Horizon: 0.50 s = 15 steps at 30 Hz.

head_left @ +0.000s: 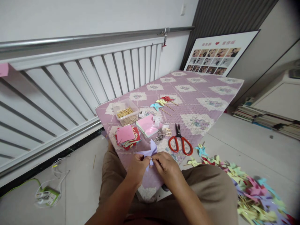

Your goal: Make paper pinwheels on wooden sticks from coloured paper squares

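Note:
A purple paper pinwheel (152, 147) with folded blades is between my hands, above the near corner of the table. My left hand (137, 168) pinches its left side between thumb and fingers. Against its middle, my right hand (167, 168) is closed in a pinch; any small part under those fingertips is hidden. Just beyond lie a stack of coloured paper squares (126, 134), pink and pale green sheets (147, 125) and small metal pieces (159, 136). Red-handled scissors (179, 142) rest to the right, beside a small round container (167, 130) of light-coloured bits.
A clear plastic box (125, 112) of thin sticks stands at the table's left edge. Three finished pinwheels (161, 102) lie farther back. Many pinwheels (255, 190) are heaped on the floor at right. A radiator (93, 75) runs along the left; a power strip (50, 196) lies below.

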Available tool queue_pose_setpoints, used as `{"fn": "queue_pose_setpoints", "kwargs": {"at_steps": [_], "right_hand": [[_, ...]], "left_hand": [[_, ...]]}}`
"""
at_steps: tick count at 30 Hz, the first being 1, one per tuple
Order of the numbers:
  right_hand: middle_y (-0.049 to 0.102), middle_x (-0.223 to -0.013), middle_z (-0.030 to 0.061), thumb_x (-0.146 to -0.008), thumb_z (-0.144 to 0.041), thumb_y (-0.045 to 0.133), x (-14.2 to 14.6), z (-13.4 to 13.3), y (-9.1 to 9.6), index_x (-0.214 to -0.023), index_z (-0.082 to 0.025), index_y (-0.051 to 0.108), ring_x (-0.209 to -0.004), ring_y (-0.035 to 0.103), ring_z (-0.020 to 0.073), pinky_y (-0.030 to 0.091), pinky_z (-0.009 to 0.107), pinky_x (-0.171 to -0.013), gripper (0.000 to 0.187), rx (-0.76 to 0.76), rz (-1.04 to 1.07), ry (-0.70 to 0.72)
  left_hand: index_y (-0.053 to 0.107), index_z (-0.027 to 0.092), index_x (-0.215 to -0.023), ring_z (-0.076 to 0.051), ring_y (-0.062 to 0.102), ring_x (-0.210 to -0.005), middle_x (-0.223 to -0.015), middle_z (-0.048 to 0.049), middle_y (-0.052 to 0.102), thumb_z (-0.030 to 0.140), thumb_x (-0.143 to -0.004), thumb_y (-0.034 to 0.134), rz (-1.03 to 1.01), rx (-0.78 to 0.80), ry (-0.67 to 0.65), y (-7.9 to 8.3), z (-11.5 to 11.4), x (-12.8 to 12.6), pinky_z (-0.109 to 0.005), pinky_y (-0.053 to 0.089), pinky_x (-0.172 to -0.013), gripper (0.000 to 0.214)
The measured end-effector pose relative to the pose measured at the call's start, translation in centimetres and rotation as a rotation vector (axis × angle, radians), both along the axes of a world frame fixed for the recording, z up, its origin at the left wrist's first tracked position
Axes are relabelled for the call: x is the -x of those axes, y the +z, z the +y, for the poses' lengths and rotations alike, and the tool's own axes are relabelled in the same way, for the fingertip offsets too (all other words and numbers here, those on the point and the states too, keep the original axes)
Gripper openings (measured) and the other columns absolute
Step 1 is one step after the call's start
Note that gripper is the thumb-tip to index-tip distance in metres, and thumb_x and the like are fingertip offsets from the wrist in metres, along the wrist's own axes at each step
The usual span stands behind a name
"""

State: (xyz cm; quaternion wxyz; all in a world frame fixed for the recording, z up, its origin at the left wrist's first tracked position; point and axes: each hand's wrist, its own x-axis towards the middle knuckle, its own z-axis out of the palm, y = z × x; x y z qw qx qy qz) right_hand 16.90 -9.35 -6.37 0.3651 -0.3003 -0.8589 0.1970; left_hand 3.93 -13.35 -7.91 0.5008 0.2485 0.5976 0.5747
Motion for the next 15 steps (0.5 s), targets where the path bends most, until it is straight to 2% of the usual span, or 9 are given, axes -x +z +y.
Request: {"fn": "queue_pose_setpoints", "kwargs": {"at_steps": [5,9,15], "right_hand": [[0.068,-0.076,0.005,-0.089,-0.012,0.051,-0.1,0.0,0.2,-0.087,-0.02,0.062,-0.073,0.062,0.0219,0.044,0.038,-0.076,0.014,-0.083,-0.063,-0.036],[0.067,-0.073,0.0014,-0.088,-0.011,0.051,-0.2,-0.1,0.7,-0.078,-0.021,0.059,-0.07,0.063,0.0191,0.038,0.041,-0.088,0.017,-0.066,-0.067,-0.05],[0.065,-0.076,0.0047,-0.087,-0.015,0.054,-0.4,-0.2,1.6,-0.075,-0.022,0.06,-0.074,0.059,0.0213,0.042,0.035,-0.072,0.014,-0.007,-0.065,-0.064]], "left_hand": [[0.064,0.017,-0.058,-0.011,0.049,-0.047,-0.051,0.0019,0.057,0.028,-0.067,0.064,-0.074,-0.014,-0.023,0.5,-0.1,0.0,-0.025,0.043,-0.052,0.013],[0.062,0.018,-0.055,-0.011,0.048,-0.047,-0.05,0.0025,0.056,0.028,-0.068,0.063,-0.055,-0.018,-0.027,0.6,-0.2,0.1,-0.026,0.044,-0.052,0.016],[0.065,0.017,-0.062,-0.013,0.052,-0.051,-0.057,-0.0004,0.062,0.029,-0.071,0.063,-0.068,-0.061,-0.063,0.4,-0.3,0.2,-0.029,0.046,-0.057,0.016]]}}
